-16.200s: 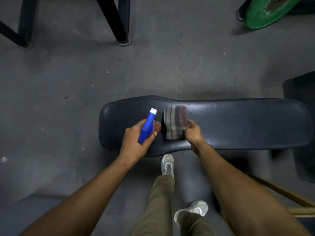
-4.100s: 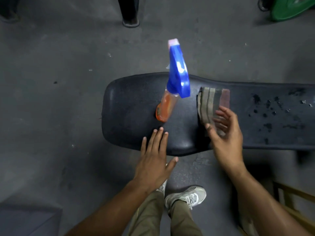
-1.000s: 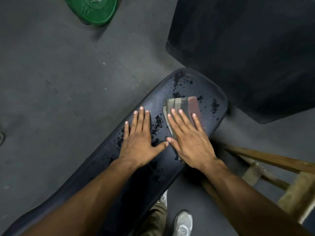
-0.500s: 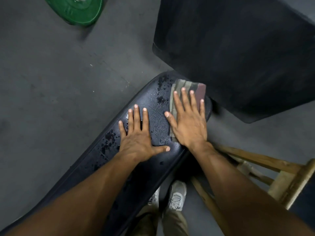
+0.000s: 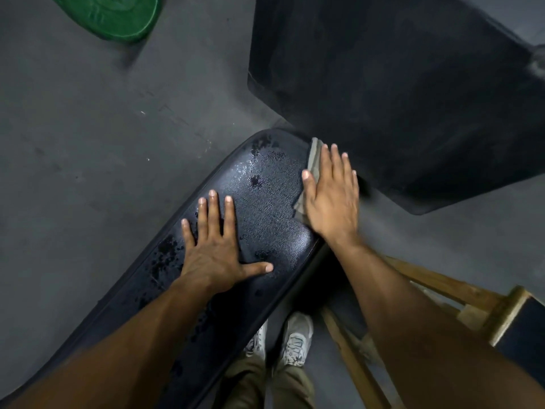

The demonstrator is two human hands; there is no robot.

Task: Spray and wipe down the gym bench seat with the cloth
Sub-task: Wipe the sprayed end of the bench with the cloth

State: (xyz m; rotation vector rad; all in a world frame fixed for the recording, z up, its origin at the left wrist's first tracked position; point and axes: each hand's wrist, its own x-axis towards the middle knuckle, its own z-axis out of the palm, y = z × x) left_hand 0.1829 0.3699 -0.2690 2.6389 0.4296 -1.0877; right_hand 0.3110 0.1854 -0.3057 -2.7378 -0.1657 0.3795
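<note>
At the far left a green weight plate (image 5: 112, 16) lies on the grey floor (image 5: 73, 128), well clear of the work. The bench seat (image 5: 265, 202) runs as a long dark pad from the lower left up to its rounded end at upper centre, so its long axis lies on a diagonal and that end points toward the black mat (image 5: 398, 84). The left hand (image 5: 215, 249) rests flat on the pad, fingers spread and thumb out, bracing and holding nothing. Droplets still speckle the pad just left of this hand and near the far tip, while the stretch between the two hands shows a thin, even wet sheen. To the right, the right hand (image 5: 330, 196) presses flat with fingers nearly together on the cloth (image 5: 314, 160), which a second ago lay nearer the middle of the pad and now sits at the right edge near the end, mostly hidden under the palm. That sweep suggests this end is nearly wiped; the speckled part toward the lower left likely remains. A wooden frame (image 5: 442, 290) stands at the right.
</note>
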